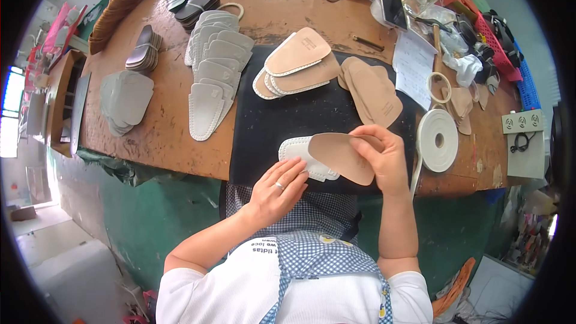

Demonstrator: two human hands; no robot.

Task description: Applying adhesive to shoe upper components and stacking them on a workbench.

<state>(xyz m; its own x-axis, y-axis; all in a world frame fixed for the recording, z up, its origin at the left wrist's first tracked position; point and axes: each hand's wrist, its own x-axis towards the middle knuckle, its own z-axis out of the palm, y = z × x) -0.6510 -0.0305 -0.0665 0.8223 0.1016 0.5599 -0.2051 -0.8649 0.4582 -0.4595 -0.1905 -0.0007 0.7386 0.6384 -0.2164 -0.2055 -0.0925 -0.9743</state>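
My right hand [387,159] pinches a tan leather piece [339,155] at its right end, thumb on top. The piece is tilted over the right part of a white stitched-edge piece [294,147], partly covering it. My left hand [278,188], with a ring on one finger, lies with its fingers stretched out on the lower left edge of the white piece. Both pieces are at the front of a black mat [255,135]. Farther back on the mat sit a stack of tan pieces with white edging [300,51] and a fanned pile of plain tan pieces [372,93].
White stitched pieces [207,105] overlap in a long row left of the mat, beside grey pieces [129,99] and dark stacks [144,48]. On the right are a white tape roll [437,141], a written sheet [414,63], a phone [393,9] and a pink basket [498,48].
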